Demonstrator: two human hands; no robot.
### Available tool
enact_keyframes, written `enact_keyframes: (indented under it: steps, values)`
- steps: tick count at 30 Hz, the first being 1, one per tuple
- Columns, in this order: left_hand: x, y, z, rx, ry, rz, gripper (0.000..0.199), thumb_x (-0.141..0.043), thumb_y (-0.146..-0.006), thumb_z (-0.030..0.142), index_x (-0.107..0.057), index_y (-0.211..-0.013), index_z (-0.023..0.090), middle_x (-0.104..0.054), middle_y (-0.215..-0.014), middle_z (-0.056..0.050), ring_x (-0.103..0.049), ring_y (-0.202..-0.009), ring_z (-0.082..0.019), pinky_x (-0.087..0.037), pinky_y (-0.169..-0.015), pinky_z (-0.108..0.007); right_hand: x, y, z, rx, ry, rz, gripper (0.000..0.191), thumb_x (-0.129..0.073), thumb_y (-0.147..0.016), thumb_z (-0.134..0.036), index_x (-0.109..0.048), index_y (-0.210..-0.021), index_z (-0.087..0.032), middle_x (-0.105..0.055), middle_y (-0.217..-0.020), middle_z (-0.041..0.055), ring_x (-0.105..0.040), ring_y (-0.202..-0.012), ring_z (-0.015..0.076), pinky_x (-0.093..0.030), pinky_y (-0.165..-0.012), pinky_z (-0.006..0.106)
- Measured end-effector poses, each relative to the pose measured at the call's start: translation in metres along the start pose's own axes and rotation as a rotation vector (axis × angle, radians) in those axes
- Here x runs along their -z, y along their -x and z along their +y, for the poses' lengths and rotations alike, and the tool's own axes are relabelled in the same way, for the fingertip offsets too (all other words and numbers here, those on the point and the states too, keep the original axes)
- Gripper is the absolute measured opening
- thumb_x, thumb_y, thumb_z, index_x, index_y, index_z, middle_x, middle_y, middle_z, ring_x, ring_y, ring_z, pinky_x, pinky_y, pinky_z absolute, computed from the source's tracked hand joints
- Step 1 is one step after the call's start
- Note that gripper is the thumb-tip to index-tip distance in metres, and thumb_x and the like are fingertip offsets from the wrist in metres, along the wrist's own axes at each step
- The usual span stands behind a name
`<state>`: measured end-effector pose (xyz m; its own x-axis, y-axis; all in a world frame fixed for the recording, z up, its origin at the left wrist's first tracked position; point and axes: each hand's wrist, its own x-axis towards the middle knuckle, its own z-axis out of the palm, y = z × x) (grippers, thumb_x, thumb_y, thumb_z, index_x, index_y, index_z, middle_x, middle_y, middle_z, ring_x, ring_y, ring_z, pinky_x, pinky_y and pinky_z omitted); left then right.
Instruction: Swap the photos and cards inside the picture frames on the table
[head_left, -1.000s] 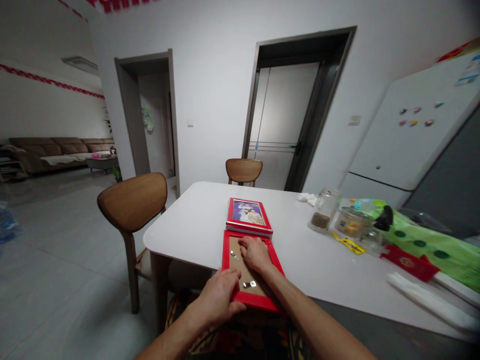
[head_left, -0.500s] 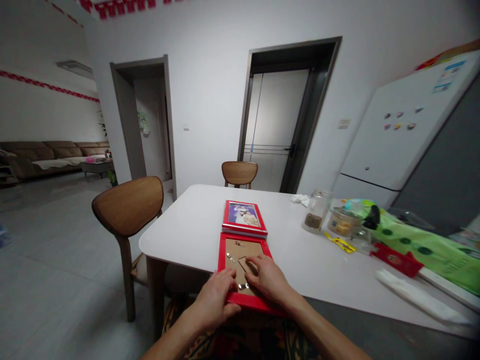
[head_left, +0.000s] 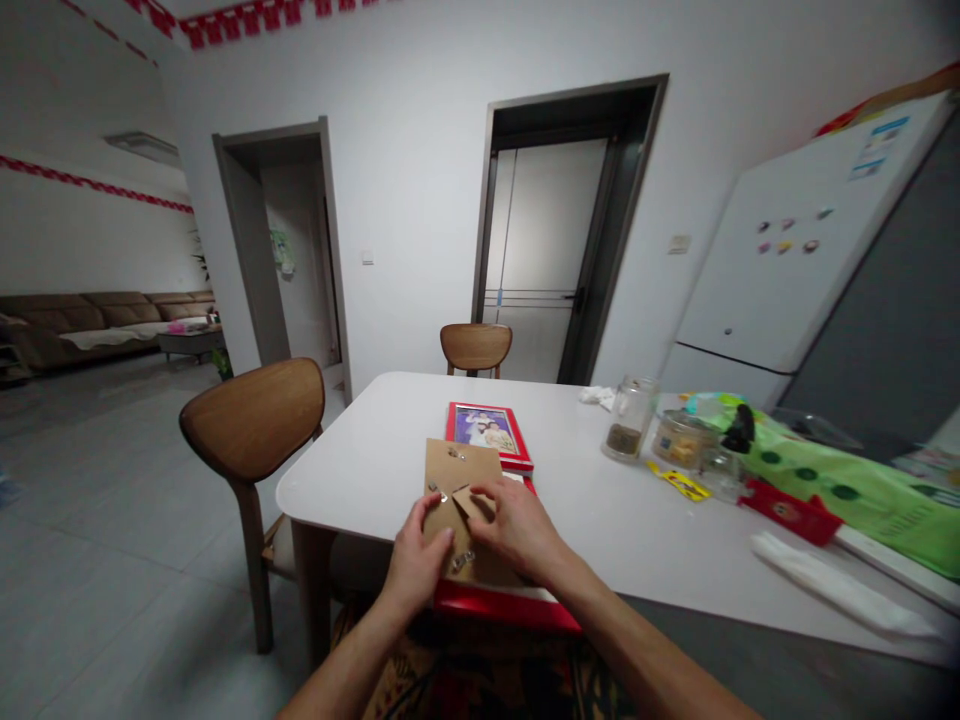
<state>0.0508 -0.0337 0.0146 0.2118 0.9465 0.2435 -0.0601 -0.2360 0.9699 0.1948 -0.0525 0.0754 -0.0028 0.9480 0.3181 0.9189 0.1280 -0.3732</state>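
Backing board: matte brown, flat, rectangular, small shiny metal clips on its face. You have it over the near red photo frame, askew to it, at the near edge of the tabletop. Your left hand grips the board's left edge, thumb on its face; your right hand pinches the stand flap, fingers bent. Just beyond: second red frame, glossy rim around a colour photograph.

Tabletop white, smooth, round-cornered. To the right, a clear glass jar with dark grains, a crinkled green plastic bag. Around you: curved wooden chair back, grey floor tiles, plain white wall, tall white refrigerator dotted with magnets.
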Motion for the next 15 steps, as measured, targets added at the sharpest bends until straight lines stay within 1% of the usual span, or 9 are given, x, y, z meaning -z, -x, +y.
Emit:
enact_keyframes:
  steps: [2, 3, 4, 6, 8, 9, 12, 15]
  values:
    - [0.011, -0.009, 0.001, 0.047, 0.094, 0.077, 0.037, -0.051, -0.068, 0.015, -0.047, -0.104, 0.017, -0.055, -0.107, -0.006, -0.052, -0.097, -0.020, -0.041, -0.084, -0.032, -0.002, 0.000, -0.006, 0.042, -0.087, 0.025, 0.031, -0.052, -0.068, -0.030, -0.060, -0.096, -0.019, -0.059, -0.095, 0.0063, -0.052, -0.086, 0.0171, -0.037, -0.076, 0.024]
    - [0.020, -0.013, 0.002, 0.066, 0.110, 0.094, 0.036, -0.049, -0.068, 0.016, -0.046, -0.104, 0.016, -0.055, -0.105, -0.006, -0.054, -0.093, -0.019, -0.043, -0.081, -0.031, -0.003, 0.001, -0.004, 0.051, -0.122, 0.031, 0.033, -0.051, -0.070, -0.033, -0.058, -0.099, -0.018, -0.059, -0.097, 0.0066, -0.051, -0.088, 0.0171, -0.037, -0.078, 0.024]
    - [0.030, -0.017, 0.002, 0.082, 0.115, 0.105, 0.036, -0.048, -0.069, 0.016, -0.045, -0.105, 0.016, -0.056, -0.104, -0.006, -0.056, -0.089, -0.018, -0.045, -0.077, -0.030, -0.005, 0.002, 0.002, 0.047, -0.137, 0.038, 0.036, -0.050, -0.071, -0.035, -0.057, -0.101, -0.017, -0.058, -0.100, 0.0071, -0.051, -0.090, 0.0173, -0.037, -0.079, 0.025]
    - [0.052, -0.022, 0.000, 0.122, 0.122, 0.132, 0.037, -0.049, -0.068, 0.016, -0.045, -0.105, 0.016, -0.057, -0.100, -0.006, -0.059, -0.080, -0.017, -0.048, -0.070, -0.028, -0.009, 0.005, 0.021, -0.008, -0.096, 0.038, 0.037, -0.049, -0.072, -0.036, -0.056, -0.103, -0.016, -0.058, -0.102, 0.0084, -0.050, -0.094, 0.0185, -0.036, -0.082, 0.027]
    - [0.070, -0.026, -0.003, 0.169, 0.114, 0.152, 0.037, -0.050, -0.067, 0.014, -0.045, -0.103, 0.015, -0.059, -0.091, -0.005, -0.060, -0.070, -0.015, -0.049, -0.062, -0.028, -0.013, 0.010, 0.043, -0.083, -0.020, 0.032, 0.035, -0.050, -0.072, -0.033, -0.058, -0.100, -0.014, -0.059, -0.101, 0.0098, -0.050, -0.093, 0.0201, -0.034, -0.084, 0.029]
    - [0.077, -0.027, -0.005, 0.193, 0.104, 0.157, 0.037, -0.051, -0.067, 0.014, -0.045, -0.103, 0.015, -0.060, -0.085, -0.004, -0.060, -0.066, -0.015, -0.049, -0.058, -0.027, -0.015, 0.013, 0.051, -0.107, 0.006, 0.026, 0.033, -0.049, -0.073, -0.032, -0.059, -0.098, -0.014, -0.059, -0.099, 0.0101, -0.050, -0.092, 0.0205, -0.034, -0.084, 0.030]
    - [0.085, -0.034, -0.015, 0.241, 0.052, 0.176, 0.036, -0.051, -0.068, 0.013, -0.045, -0.104, 0.014, -0.061, -0.074, -0.002, -0.059, -0.057, -0.014, -0.048, -0.052, -0.026, -0.019, 0.021, 0.064, -0.097, 0.042, 0.017, 0.031, -0.047, -0.074, -0.033, -0.060, -0.096, -0.016, -0.058, -0.099, 0.0094, -0.049, -0.093, 0.0209, -0.034, -0.083, 0.030]
    - [0.090, -0.044, -0.022, 0.244, -0.051, 0.208, 0.034, -0.051, -0.068, 0.011, -0.046, -0.102, 0.015, -0.060, -0.074, -0.002, -0.059, -0.058, -0.013, -0.047, -0.054, -0.025, -0.021, 0.028, 0.066, -0.144, 0.133, 0.006, 0.033, -0.049, -0.072, -0.033, -0.058, -0.100, -0.018, -0.055, -0.103, 0.0099, -0.046, -0.095, 0.0221, -0.034, -0.081, 0.030]
